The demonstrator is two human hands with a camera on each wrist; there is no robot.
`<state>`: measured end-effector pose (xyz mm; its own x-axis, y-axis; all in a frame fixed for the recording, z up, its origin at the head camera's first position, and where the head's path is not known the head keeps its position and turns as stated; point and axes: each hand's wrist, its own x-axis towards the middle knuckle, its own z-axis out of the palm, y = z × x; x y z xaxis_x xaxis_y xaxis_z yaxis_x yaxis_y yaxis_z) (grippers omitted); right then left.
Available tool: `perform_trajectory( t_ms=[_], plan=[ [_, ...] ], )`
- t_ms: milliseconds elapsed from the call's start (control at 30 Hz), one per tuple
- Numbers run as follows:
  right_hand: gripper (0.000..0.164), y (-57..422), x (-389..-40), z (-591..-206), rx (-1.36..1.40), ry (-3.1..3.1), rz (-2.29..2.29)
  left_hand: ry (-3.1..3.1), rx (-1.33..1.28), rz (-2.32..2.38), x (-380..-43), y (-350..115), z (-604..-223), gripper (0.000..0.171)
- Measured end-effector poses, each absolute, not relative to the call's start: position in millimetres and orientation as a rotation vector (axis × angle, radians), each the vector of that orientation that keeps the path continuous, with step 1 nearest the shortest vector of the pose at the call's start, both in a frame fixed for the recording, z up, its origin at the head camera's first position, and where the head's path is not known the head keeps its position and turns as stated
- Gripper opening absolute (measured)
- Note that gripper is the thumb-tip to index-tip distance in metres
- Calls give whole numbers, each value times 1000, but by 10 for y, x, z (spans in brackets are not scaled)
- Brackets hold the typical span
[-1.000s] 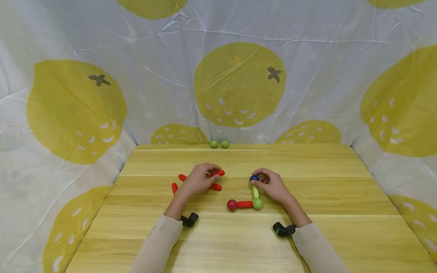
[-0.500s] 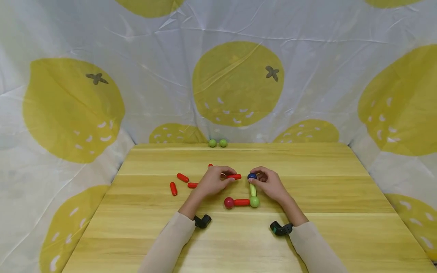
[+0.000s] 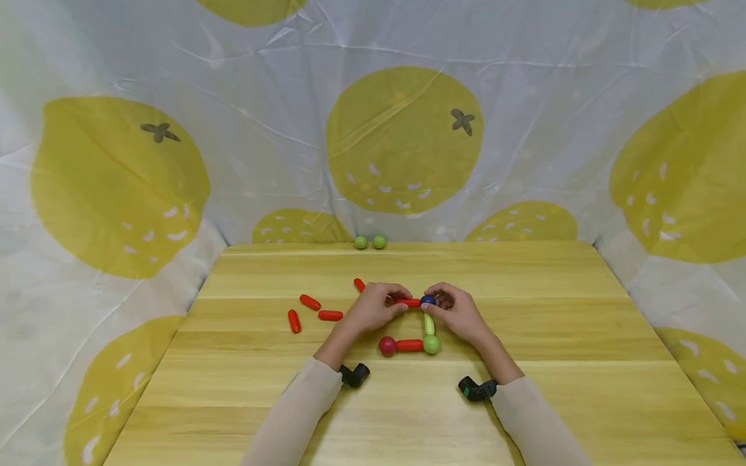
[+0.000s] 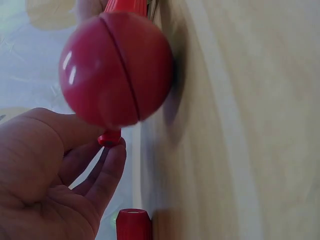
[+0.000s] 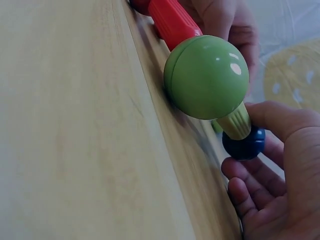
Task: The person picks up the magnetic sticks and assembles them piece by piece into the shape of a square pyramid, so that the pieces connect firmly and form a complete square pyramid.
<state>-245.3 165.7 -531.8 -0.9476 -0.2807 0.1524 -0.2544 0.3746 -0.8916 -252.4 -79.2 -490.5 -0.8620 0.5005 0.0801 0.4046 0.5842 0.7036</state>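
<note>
My left hand [image 3: 379,305] pinches a red rod [image 3: 409,303] between thumb and fingers, its free end right at the blue ball [image 3: 428,301]. That ball is held by the thumb and fingertips of my right hand [image 3: 457,313]. From the blue ball a yellow-green rod [image 3: 429,325] runs toward me to a green ball [image 3: 431,344]. A second red rod [image 3: 410,345] joins the green ball to a dark red ball [image 3: 387,346], making a corner shape on the table. In the left wrist view the dark red ball [image 4: 116,70] hides most of the pinched rod.
Several loose red rods lie left of my left hand, among them one upright-lying rod [image 3: 294,321] and one level rod [image 3: 331,316]. Another rod [image 3: 359,284] is partly behind that hand. Two green balls [image 3: 370,242] sit at the far edge of the wooden table [image 3: 524,414], before a lemon-print cloth.
My left hand has brought the red rod rightward from the loose pile up to the blue ball. My right hand keeps its hold on that ball.
</note>
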Motion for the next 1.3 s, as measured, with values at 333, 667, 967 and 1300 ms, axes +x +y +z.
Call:
perform_trajectory(
  t_ms=[333,667,967,1300],
  plan=[
    [35,1604,-2435,-5309,-552,2609,-1590,2693,784,1111,-2521,-782,-4912,14],
    [22,1536,-2463,-5353,-660,2640,-1498,2696,792,1112,-2529,-789,-4960,13],
    [20,1547,-2459,-5300,-653,2675,-1452,2690,724,1172,-2623,-890,-4892,25],
    [24,1554,-2446,-5307,-618,2658,-1438,2776,552,1192,-3025,-1309,-4713,40]
  ],
)
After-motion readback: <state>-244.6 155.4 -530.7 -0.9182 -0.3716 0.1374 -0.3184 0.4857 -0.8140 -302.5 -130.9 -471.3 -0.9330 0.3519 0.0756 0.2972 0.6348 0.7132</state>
